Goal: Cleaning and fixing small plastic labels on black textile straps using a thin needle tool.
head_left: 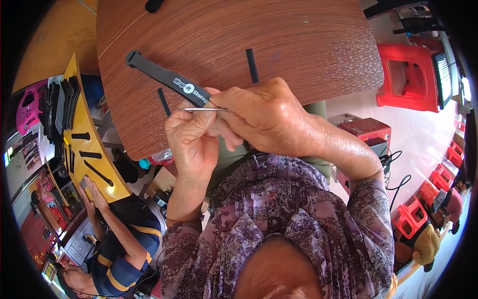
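A dark grey strap (162, 75) with a slotted loop at its far end and a white printed label stretches over the brown table towards my fingers. My left hand (191, 139), palm turned up, has its fingers closed around the strap's near end. From the other side my right hand (271, 117) meets it, fingers curled and closed. A thin silver metal tool (199, 109) lies across the left fingers and runs into the right hand's grip; its kind cannot be made out. The fingers hide the strap's near end.
On the brown table (318, 45) lie a short black strip (252, 66), another black strip (164, 102) and a black piece (154, 5). At left, a co-worker's hands (94, 193) rest at a yellow table (107, 172) with black straps (59, 107). A red stool (406, 74) stands right.
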Tool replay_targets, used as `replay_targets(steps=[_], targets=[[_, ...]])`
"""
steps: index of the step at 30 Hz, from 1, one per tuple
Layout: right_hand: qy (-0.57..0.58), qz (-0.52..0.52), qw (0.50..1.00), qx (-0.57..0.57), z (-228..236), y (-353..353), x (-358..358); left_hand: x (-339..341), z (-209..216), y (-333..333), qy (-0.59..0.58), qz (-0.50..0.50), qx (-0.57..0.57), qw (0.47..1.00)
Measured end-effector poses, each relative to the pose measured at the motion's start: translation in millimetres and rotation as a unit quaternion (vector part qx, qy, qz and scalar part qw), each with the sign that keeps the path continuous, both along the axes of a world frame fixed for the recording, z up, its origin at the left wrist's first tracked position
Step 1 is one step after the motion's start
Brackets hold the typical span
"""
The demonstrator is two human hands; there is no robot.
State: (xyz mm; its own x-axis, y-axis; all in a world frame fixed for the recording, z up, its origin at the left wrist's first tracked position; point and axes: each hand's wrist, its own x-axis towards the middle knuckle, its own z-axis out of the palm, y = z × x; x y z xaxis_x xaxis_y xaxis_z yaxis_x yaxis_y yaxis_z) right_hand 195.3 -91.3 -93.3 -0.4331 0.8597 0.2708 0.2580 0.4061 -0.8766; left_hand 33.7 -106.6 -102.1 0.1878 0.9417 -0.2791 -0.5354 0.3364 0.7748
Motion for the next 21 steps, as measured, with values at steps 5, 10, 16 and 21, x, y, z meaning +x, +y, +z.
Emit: replay_targets(steps=[5,10,16,21], targets=[[-0.011,0.01,0.998,0.055,-2,7,2,-7,-3,-1,-0.052,-0.037,-0.048,0.997],[-0.025,0.01,0.996,0.082,-3,8,-3,-10,-4,-3,-0.033,-0.04,-0.037,0.998],[-0.059,-0.011,0.996,0.073,-2,5,-6,-3,-10,-7,-0.038,0.05,-0.045,0.997],[-0.032,-0.072,0.99,0.115,-13,4,-14,-2,-14,-8,-0.022,0.049,-0.011,0.998]])
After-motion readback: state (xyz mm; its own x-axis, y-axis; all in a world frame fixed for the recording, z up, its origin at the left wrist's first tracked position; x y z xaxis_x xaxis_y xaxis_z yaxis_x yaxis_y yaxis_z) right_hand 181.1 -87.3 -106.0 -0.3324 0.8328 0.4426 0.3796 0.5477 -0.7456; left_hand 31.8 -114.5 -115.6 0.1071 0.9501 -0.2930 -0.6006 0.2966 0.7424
